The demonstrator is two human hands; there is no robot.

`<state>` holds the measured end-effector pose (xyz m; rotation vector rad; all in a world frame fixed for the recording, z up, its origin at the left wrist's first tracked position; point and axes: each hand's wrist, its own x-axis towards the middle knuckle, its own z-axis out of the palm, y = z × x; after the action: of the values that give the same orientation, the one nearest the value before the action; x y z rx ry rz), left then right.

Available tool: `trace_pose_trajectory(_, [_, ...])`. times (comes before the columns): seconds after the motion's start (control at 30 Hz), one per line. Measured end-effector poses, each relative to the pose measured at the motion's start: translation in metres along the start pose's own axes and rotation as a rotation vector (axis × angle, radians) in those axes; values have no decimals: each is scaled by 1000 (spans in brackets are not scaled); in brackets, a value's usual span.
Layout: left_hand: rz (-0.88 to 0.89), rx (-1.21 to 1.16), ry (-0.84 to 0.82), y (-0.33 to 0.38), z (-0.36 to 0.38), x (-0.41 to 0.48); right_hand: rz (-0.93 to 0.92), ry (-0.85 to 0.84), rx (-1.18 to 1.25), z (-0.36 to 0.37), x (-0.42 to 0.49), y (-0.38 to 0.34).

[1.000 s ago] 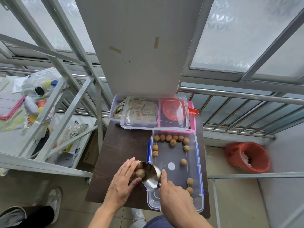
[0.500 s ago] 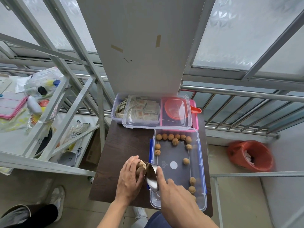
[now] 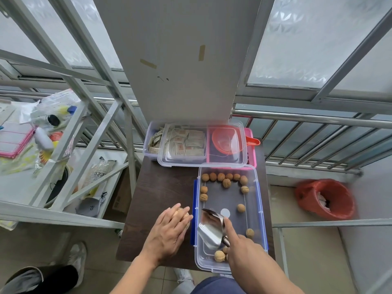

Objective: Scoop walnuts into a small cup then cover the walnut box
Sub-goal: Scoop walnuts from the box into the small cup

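Note:
The clear walnut box (image 3: 253,209) with blue clips stands open on the right of the dark small table (image 3: 161,187). Several walnuts (image 3: 226,183) lie scattered along its edges. My right hand (image 3: 244,249) holds a shiny metal scoop (image 3: 211,229) inside the box, and its bowl looks empty. Just left of the box, my left hand (image 3: 169,228) is cupped over walnuts (image 3: 179,214) heaped in the small cup, which the hand hides almost wholly. A clear lid (image 3: 203,161) lies across the boxes at the back.
Under the lid sit a box of sachets (image 3: 152,141) and a pink box with an orange scoop (image 3: 252,142). A metal rack (image 3: 63,145) with bags stands left, a railing and a red bin (image 3: 324,198) right. A white board rises behind the table.
The scoop was tipped against my left hand with walnuts in it. It has swung right into the box and is empty. My left hand has closed over the walnuts.

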<state>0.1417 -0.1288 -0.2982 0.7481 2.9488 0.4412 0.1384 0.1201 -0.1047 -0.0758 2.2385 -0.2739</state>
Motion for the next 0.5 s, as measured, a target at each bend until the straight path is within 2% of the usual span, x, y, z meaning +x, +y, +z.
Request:
trace_pose_trajectory(0.13, [-8, 74, -86, -7, -11, 8, -13, -10, 1, -4, -3, 2])
trace_pose_trajectory(0.4, [42, 23, -316, -18, -33, 17, -41, -19, 110, -9, -6, 5])
trace_pose_trajectory(0.5, [22, 1, -331, -19, -35, 17, -74, 14, 77, -8, -7, 10])
